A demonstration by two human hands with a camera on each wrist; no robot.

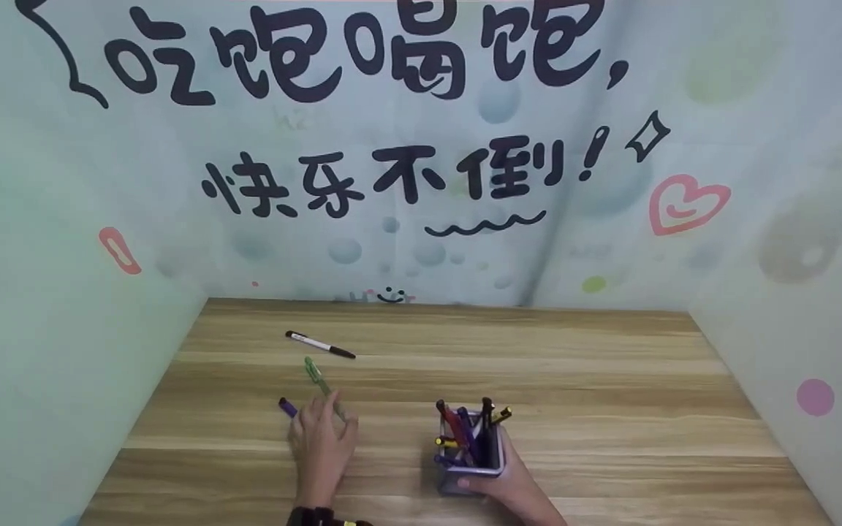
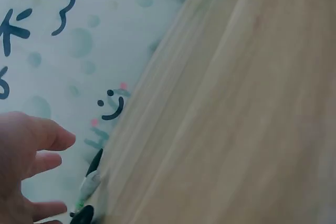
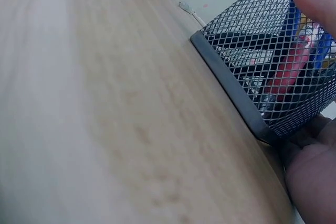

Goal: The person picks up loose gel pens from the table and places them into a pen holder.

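Observation:
My left hand (image 1: 322, 442) reaches low over the table beside a green pen (image 1: 314, 371) and a dark purple pen (image 1: 287, 407), whose near parts it hides. In the left wrist view its fingers (image 2: 52, 135) are spread apart with nothing between them. A white pen with black ends (image 1: 321, 345) lies farther back. My right hand (image 1: 516, 482) grips a dark metal mesh pen holder (image 1: 457, 483) by its right side, thumb across the near wall. Several pens and markers, among them a red marker (image 3: 289, 69), stand in the holder.
The wooden tabletop (image 1: 611, 380) runs back to a printed cloth wall (image 1: 392, 256) with black lettering. Similar pale walls enclose the left and right sides.

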